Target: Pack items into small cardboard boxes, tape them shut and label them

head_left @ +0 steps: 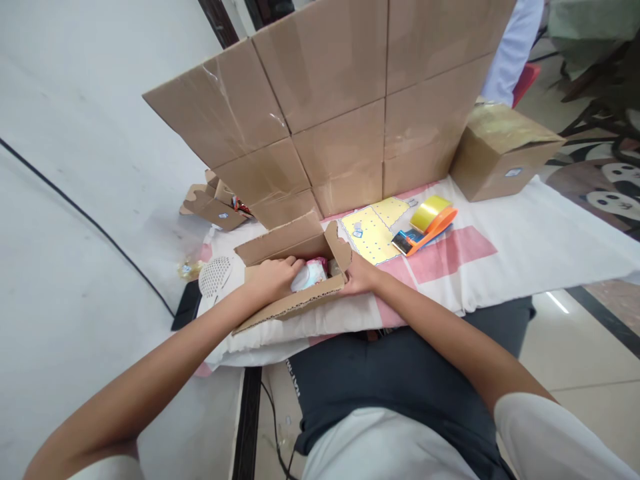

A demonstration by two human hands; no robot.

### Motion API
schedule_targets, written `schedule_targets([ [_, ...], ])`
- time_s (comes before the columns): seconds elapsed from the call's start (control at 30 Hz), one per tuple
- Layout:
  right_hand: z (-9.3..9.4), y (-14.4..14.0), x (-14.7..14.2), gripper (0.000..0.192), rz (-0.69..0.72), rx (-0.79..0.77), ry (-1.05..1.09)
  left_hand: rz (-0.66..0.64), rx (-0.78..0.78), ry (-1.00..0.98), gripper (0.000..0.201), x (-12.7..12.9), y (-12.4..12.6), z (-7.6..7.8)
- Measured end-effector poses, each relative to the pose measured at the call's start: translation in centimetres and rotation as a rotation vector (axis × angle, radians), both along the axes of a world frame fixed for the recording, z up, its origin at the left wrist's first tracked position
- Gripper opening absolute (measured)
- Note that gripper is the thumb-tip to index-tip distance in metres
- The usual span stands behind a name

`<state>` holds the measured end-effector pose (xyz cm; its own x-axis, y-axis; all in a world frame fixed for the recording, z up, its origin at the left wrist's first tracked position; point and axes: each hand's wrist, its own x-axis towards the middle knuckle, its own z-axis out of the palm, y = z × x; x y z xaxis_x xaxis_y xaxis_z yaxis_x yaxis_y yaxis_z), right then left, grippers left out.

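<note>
- Reaching into the open cardboard box, the left hand rests over the near wall with its fingers curled together against a white and pink packet inside.
- The right hand grips the box's right end; its fingers wrap the corner near the torn flap, and the fingertips are hidden behind the cardboard, so their exact hold cannot be told.
- The box sits at the near edge of a table covered with a white and pink cloth, directly in front of the person's lap.
- A white perforated object lies just beside the box's left end.
- A yellow sheet with small dots lies to the right of the box; a tape dispenser with a yellow roll and orange frame rests at its far edge.
- A wall of stacked cardboard cartons stands behind the box.
- A sealed carton sits well apart at the right.
- A smaller opened box lies behind at the left.
</note>
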<state>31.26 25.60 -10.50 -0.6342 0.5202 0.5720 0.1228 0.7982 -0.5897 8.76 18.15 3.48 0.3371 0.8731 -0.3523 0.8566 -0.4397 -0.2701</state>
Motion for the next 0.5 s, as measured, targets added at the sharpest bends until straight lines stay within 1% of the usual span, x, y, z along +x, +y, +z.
schedule_targets([
  [0.07, 0.1, -0.1, -0.1, 0.078, -0.005, 0.006, -0.002, 0.003, 0.007, -0.014, 0.052, -0.3, 0.0, 0.2],
  [0.2, 0.1, 0.0, -0.5, 0.076, -0.001, 0.021, 0.017, 0.02, 0.036, -0.043, 0.055, -0.7, 0.1, 0.9],
  [0.33, 0.0, 0.0, -0.6, 0.068, 0.012, 0.045, 0.02, 0.032, 0.087, -0.053, 0.051, -0.4, -0.1, 1.6],
  [0.37, 0.0, 0.0, -0.5, 0.07, 0.002, 0.043, 0.034, 0.028, 0.094, -0.053, 0.05, -0.3, -0.1, 1.7],
  [0.5, 0.3, 0.0, -0.3, 0.096, -0.043, 0.031, 0.122, 0.022, 0.091, -0.11, 0.049, -0.4, 0.0, 1.0],
])
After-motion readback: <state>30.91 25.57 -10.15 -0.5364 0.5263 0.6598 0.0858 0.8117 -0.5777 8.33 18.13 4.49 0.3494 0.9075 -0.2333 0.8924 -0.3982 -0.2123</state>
